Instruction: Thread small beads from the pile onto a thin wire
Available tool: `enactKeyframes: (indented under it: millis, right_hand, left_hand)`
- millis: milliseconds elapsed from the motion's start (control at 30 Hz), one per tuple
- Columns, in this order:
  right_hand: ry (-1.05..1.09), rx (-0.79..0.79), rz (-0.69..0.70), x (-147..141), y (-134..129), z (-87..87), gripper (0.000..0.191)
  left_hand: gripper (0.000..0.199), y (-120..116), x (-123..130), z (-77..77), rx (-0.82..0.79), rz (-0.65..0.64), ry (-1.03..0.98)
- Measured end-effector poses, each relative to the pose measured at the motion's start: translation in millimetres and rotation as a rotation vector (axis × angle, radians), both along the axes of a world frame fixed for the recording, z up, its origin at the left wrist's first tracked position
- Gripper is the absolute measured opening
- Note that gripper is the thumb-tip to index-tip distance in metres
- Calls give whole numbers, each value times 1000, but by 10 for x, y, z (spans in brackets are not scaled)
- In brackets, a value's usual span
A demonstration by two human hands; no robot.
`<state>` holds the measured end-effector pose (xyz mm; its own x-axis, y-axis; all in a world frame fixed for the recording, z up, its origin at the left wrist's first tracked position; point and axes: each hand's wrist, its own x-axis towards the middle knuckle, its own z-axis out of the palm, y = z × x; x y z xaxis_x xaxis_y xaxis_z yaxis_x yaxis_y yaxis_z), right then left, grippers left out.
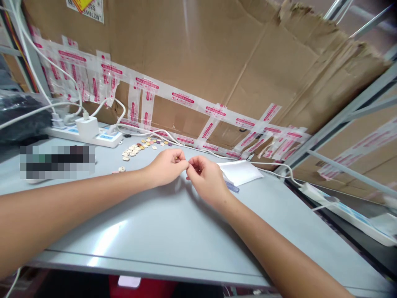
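Head view: I read both hands above the grey tabletop (pixel 173 236), meeting fingertip to fingertip. The left hand (pixel 167 166) has its thumb and fingers drawn in narrow, pointing toward the right hand (pixel 206 179). The right hand is curled in the same way, its thumb tip against or just beside the left thumb tip; I cannot tell which. A small reddish spot shows beneath the right fingertips. The fingers cover the space between them, so I cannot tell whether either hand grips a piece.

Small pieces: I locate the cream pieces (pixel 132 153) lying loose on the tabletop, beyond the left hand and to its left, clear of the fingers. The yellow pieces (pixel 148 140) continue that group on the side closer to the left hand, with a few dark ones mixed in. A separate pale piece (pixel 121 169) lies just past the left forearm.

Surroundings: I note white paper (pixel 243 171) just beyond and to the right of the right hand. A clear bluish strip (pixel 232 187) lies between that paper and the right wrist. A power strip (pixel 108 138) sits farther left of the left hand, behind the pieces. Taped cardboard (pixel 192 49) stands upright beyond both hands
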<state>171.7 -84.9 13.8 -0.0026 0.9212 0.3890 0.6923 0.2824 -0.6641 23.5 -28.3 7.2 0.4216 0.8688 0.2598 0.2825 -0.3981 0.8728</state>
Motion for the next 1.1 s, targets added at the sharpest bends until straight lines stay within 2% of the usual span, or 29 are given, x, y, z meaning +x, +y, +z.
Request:
enactKeyframes:
  millis: [100,167,333,433,567,800,1100]
  right_hand:
    - [-89,58,-32,4,6,7,11]
    - [-74,56,-48,17,27,2,12]
    - [293,-110,-13,93,122,2,13]
    - [511,-208,27,131,151,49,13]
    - [620,-260,57,155,138,110,17]
    - [531,-193,99,194,131,98,27]
    - [387,-105,157,203,126,89,20]
  left_hand:
    - [11,30,5,-37,-38,-3,10]
    - [11,52,13,-57,-50,-17,-6]
    - [9,93,8,-78,-86,-114,-33]
    - [10,105,-31,-60,-67,-114,-20]
    - [14,113,-75,-30,-8,-97,15]
    - [20,100,-81,-11,46,-91,76]
    - [20,68,-82,28,29,-90,77]
